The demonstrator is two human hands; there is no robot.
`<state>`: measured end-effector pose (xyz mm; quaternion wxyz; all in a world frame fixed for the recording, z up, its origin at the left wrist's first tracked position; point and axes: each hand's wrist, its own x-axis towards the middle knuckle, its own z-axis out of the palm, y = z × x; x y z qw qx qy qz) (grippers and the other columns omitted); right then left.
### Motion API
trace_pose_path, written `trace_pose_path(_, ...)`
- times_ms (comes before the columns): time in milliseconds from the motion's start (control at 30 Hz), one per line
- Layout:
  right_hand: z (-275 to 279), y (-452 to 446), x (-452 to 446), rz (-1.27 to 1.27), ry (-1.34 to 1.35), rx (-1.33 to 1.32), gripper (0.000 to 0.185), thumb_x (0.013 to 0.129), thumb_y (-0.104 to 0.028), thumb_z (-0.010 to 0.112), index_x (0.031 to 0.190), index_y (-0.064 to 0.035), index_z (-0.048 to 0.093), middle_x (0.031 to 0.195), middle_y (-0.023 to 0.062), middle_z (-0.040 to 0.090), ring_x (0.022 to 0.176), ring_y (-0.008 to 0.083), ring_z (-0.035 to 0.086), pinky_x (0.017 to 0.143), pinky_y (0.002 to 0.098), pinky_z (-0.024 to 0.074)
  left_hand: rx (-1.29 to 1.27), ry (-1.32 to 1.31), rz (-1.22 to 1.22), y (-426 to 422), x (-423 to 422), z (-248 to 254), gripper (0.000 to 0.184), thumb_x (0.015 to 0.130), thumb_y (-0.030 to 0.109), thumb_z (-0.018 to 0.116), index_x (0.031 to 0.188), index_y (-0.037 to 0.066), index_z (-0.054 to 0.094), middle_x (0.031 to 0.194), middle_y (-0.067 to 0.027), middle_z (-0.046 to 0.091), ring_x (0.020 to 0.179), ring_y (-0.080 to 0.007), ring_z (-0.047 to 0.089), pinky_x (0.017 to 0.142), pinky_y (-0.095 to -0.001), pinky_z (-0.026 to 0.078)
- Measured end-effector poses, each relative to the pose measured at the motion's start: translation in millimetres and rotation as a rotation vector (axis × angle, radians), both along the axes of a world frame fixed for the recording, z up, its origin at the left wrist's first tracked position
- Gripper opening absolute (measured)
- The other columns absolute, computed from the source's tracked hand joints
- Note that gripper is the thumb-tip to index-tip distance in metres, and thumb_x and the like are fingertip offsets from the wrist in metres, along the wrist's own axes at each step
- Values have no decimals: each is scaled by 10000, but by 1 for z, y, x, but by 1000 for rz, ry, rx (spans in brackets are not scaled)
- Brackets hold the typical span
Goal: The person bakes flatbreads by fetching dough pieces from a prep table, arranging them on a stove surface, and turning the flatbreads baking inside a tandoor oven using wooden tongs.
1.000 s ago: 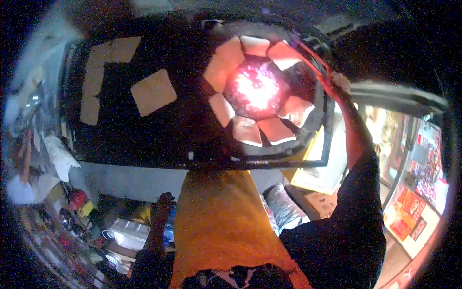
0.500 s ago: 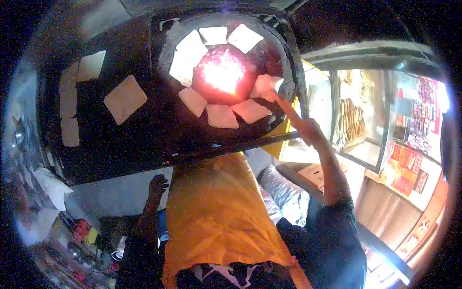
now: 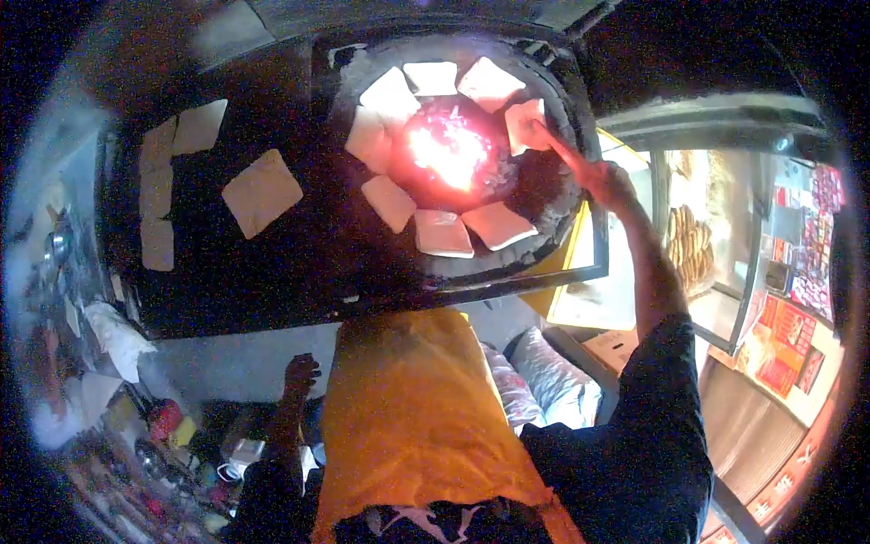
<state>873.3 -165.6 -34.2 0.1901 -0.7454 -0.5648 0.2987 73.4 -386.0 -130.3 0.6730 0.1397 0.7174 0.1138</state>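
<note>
My right hand (image 3: 609,184) is closed around the handle of a flat tool (image 3: 564,152) at the right edge of the round stove. The tool's far end touches a flat bread piece (image 3: 524,126) on the stove's right side. Several pale bread pieces (image 3: 444,233) ring the glowing coals (image 3: 450,150). My left hand (image 3: 302,374) hangs low, below the counter's front edge, with fingers curled; whether it holds anything is too dark to make out. More bread pieces lie on the dark counter (image 3: 308,263) at the left, one of them a larger square (image 3: 263,193).
A glass case with stacked breads (image 3: 691,249) stands to the right, beside a red printed sign (image 3: 780,340). Wrapped bags (image 3: 557,376) lie below the counter. A white cloth (image 3: 118,340) and assorted items are at the lower left.
The bread piece at the stove's right has moved up along the ring, with the tool on it, leaving a gap at the lower right. My right hand has moved up. The view has shifted.
</note>
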Motion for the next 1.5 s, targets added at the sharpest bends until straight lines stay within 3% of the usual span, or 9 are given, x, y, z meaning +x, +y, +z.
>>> trace_pose_path(200,-55,23,53,21,-338,-39,402,814,-385,670,1040,-63,585,809,82,622,759,180,578,666,351,472,-7,-68,100,-22,-14,-6,421,846,441,585,1132,133,570,932,-70,633,708,-239,634,519,-334,472)
trace_pose_path(467,90,-89,-84,265,-541,-368,333,871,-430,564,962,-125,660,798,140,657,701,271,645,580,372,512,230,-195,-15,-9,6,-29,323,870,284,593,1144,116,558,953,-69,634,724,-191,636,542,-302,464)
trace_pose_path(667,188,-162,-173,-332,858,-418,501,793,-421,696,1080,-22,597,868,96,640,663,145,632,526,256,511,101,-271,30,22,36,-43,296,865,226,598,1136,113,558,960,-72,643,722,-191,632,537,-299,449)
trace_pose_path(733,180,-155,-168,-551,688,-859,527,804,-374,706,1157,-18,544,781,109,644,632,181,638,588,284,536,137,-79,-269,24,40,-59,311,854,208,614,1145,117,557,964,-82,645,728,-194,636,523,-282,449)
trace_pose_path(1067,171,-73,-229,446,86,-669,750,751,-65,716,1364,-118,288,820,131,659,733,219,653,664,350,564,12,-228,41,-1,9,-71,337,853,219,614,1170,120,554,957,-99,651,762,-249,655,512,-332,473)
trace_pose_path(1167,126,-96,-207,349,-171,-804,479,798,-139,693,1211,-40,471,770,106,648,667,221,641,609,347,564,215,-268,33,-13,-4,-68,336,863,234,596,1177,123,551,952,-99,653,761,-246,656,504,-328,471)
trace_pose_path(1200,81,-130,-160,-345,191,-925,280,844,-224,657,1013,-9,593,723,84,636,573,180,616,526,304,547,173,-267,73,-13,-3,-60,340,862,234,597,1179,121,548,952,-98,654,756,-242,656,502,-329,471)
trace_pose_path(1333,106,-98,-107,299,-88,-356,279,866,-318,616,845,-39,621,597,57,612,490,172,599,447,323,502,-130,-88,3,5,12,-50,332,865,239,595,1169,115,550,952,-94,655,737,-226,657,496,-311,466)
trace_pose_path(1500,100,-46,-76,-69,-68,-725,277,857,-304,631,769,-41,638,577,4,575,460,105,529,421,262,431,56,-225,72,13,24,-15,296,878,230,580,1150,115,556,936,-83,654,718,-212,653,484,-271,449)
